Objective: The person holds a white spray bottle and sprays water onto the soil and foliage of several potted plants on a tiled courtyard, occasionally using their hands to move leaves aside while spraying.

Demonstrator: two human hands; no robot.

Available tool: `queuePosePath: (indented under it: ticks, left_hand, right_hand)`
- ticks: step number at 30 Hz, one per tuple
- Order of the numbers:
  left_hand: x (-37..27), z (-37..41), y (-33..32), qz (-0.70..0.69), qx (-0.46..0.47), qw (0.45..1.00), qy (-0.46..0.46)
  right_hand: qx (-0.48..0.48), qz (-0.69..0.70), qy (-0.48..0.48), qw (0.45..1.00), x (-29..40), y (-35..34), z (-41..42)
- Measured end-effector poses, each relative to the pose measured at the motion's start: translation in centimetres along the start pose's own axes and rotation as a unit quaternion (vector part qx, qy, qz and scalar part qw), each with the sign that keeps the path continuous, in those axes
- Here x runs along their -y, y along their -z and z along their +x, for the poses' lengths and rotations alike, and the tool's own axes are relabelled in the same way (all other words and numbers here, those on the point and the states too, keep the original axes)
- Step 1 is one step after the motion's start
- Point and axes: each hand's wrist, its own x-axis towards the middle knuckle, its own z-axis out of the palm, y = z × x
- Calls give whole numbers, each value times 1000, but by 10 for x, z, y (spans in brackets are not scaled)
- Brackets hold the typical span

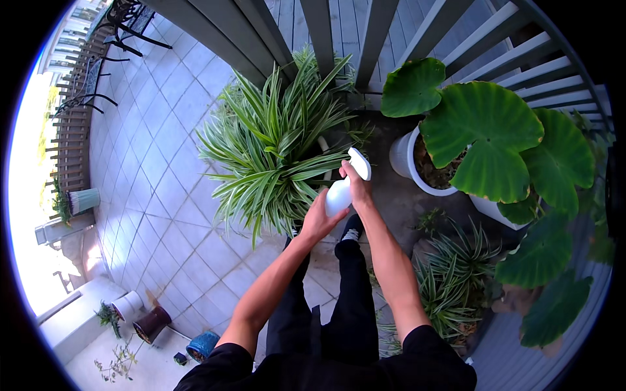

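Observation:
A white spray bottle is held in front of me in both hands. My left hand cups the body of the bottle from the left and below. Around its neck, under the white trigger head, my right hand is closed, with a finger near the trigger. Just beyond the bottle grows a large spider plant with green and cream striped leaves. Some of its leaf tips reach close to the bottle and my left hand. The nozzle's exact aim is hard to tell.
Right of me, a white pot holds a plant with broad elephant-ear leaves. Grey railing slats rise ahead. Smaller spider plants grow near my right arm. Tiled paving spreads left, with a blue pot and metal benches.

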Motion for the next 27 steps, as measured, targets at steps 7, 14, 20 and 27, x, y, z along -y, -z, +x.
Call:
queuePosePath:
  ticks: [7, 14, 20, 27]
  left_hand:
    - [-20, 17, -12, 27, -16, 999, 6]
    - [-27, 37, -18, 29, -99, 995, -14]
    - [-54, 45, -3, -14, -141, 990, 4]
    - [-41, 10, 0, -53, -57, 997, 14]
  right_hand:
    - [-31, 16, -17, 999, 21, 9, 20]
    - [51, -39, -11, 998, 39, 8, 47]
    - [140, -73, -1, 987, 76, -21, 69]
    - [115, -166, 31, 979, 66, -18, 8]
